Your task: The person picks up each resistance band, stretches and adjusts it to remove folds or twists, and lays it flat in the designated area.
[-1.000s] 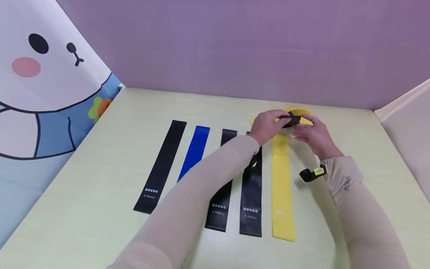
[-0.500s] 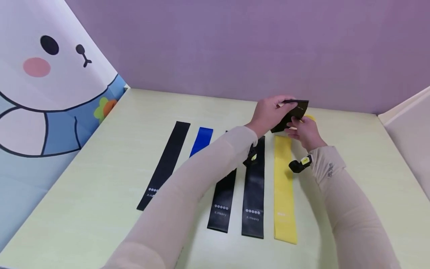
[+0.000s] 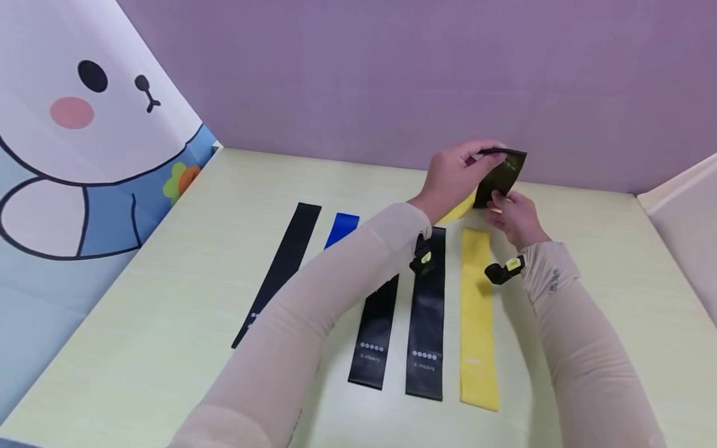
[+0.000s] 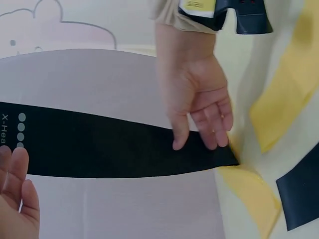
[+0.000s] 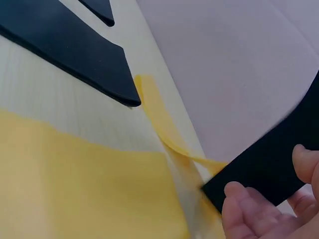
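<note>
A black resistance band (image 3: 500,180) hangs between my two hands above the far end of the table, its printed end uppermost. My left hand (image 3: 452,177) pinches the top end, near the "X-Heavy" print seen in the left wrist view. Lower down, my right hand (image 3: 521,218) holds the band near its bottom end, with thumb and some fingers on the near face (image 5: 269,169). Just behind, a curved yellow band (image 3: 459,210) lies partly hidden by the hands and the black band.
Laid out in a row are a black band (image 3: 285,255), a blue band (image 3: 343,229), two more black bands (image 3: 371,342) (image 3: 426,323) and a flat yellow band (image 3: 477,323). My left sleeve covers parts of several. A purple partition (image 3: 358,81) rises behind the table (image 3: 157,298).
Both hands have lifted the black band up from the yellow one at the back and opened it out lengthwise. The head view has shifted slightly.
</note>
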Tool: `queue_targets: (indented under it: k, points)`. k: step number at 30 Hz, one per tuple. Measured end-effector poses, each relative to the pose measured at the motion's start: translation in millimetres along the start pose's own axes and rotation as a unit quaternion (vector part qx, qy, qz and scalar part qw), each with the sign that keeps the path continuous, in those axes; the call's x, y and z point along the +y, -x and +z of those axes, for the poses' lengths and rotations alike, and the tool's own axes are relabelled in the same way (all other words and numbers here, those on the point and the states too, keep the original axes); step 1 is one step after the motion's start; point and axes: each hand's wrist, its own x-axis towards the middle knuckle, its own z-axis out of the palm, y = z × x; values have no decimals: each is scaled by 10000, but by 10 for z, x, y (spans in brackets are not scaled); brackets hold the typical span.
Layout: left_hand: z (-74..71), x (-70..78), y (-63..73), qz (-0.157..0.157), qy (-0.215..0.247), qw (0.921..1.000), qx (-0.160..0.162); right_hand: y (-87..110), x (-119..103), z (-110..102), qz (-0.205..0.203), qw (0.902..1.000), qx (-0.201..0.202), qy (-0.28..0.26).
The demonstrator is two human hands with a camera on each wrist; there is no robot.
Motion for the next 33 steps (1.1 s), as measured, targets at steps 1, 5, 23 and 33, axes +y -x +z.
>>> queue_targets:
  k: [1,5,23,33]
  points:
    - [-13,18,-1,7,27,10000,26,2,-3,-13,-93,9999,50,38]
    - [-69,61,2,160,218,9995,154,8,-5,-97,-631,9902,456,1161]
    - [-263,-81,103,-182,-1063,9939,229,192,-248,-754,-1089,9201,956,3639]
    - [-278,-92,224,-466,-2082,9766,-278,338,-480,-1084,-1539,8839,1163,4261]
